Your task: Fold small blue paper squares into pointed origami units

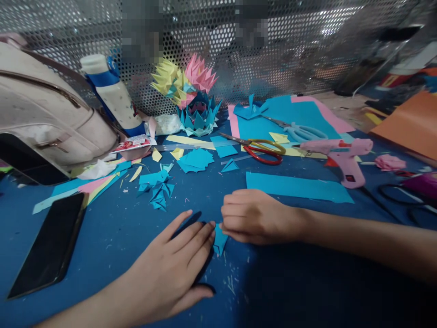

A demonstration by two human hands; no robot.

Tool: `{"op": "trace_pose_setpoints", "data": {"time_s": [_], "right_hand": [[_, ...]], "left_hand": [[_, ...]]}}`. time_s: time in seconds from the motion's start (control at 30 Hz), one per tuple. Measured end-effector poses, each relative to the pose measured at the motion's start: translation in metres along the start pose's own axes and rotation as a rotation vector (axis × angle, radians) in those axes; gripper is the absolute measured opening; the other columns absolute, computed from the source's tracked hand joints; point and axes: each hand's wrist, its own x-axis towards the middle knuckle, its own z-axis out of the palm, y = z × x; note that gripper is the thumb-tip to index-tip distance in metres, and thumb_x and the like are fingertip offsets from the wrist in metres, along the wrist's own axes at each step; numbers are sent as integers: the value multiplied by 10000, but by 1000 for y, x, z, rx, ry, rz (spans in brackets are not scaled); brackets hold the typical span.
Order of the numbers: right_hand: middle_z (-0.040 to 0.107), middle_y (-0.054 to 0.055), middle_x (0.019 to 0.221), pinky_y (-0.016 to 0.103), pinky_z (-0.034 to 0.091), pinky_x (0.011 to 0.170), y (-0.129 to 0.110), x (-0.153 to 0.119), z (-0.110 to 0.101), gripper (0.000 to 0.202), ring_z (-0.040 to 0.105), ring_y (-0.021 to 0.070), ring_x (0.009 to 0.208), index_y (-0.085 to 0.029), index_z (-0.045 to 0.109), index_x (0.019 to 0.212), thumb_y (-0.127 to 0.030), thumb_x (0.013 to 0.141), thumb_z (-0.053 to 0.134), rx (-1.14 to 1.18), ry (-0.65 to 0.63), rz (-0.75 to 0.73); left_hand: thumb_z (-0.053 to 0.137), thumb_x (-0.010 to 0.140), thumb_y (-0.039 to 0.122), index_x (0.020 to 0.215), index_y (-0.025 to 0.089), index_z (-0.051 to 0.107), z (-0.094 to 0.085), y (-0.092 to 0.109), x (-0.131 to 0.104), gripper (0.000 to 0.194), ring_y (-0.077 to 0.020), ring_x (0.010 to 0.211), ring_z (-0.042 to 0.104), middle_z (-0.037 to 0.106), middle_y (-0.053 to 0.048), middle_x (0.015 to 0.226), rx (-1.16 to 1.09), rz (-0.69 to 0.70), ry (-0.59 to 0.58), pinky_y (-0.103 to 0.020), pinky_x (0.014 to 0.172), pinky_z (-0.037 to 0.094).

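A small folded piece of blue paper (220, 238) lies on the blue table between my two hands. My left hand (182, 257) rests flat with its fingers stretched out, the fingertips on the paper's left edge. On the other side, my right hand (256, 216) is curled with its knuckles up, touching the paper's upper right edge; its fingertips are hidden. Several folded blue paper pieces (157, 189) sit in a pile beyond my left hand. A stack of blue paper squares (195, 160) and a single folded blue triangle (230, 166) are farther back.
Behind my right hand lie a blue paper strip (297, 187), scissors with red and yellow handles (262, 150) and a pink glue gun (341, 157). Paper flowers (200, 114) and a bottle (112, 95) stand along the perforated metal panel. A phone (49, 246) lies at left.
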Motion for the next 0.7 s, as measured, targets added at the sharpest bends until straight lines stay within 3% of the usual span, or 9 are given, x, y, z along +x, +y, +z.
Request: {"op": "trace_pose_setpoints", "data": {"time_s": [0.13,0.47,0.53,0.7], "right_hand": [[524,19,744,324,255,631,4,-1,0,285,403,176,728,-195,555,793,-281,1019,405,-26,25,-96],[555,11,722,310,300,634,4,-4,6,302,415,160,695,-183,577,757,-254,1015,437,20,158,-87],[584,16,744,295,326,653,1,-2,5,280,444,154,715,-177,594,781,-253,1010,453,133,142,-14],[620,-7,809,249,354,674,-8,4,1,72,532,140,809,-184,631,859,-226,917,640,434,32,403]], "left_hand": [[408,1014,574,1387,71,510,2,-1,-1,633,-278,1269,532,574,-136,1390,-26,-4,31,-488,1238,141],[411,1028,489,1408,118,490,5,0,-5,537,-281,1251,517,594,-135,1289,-121,-69,52,-552,1195,244],[400,1036,470,1408,109,482,4,-1,-4,525,-276,1232,524,598,-134,1272,-136,-61,43,-551,1187,265],[398,1041,436,1398,82,475,3,-3,-3,509,-286,1229,526,591,-141,1285,-146,-24,21,-567,1172,285]]}}
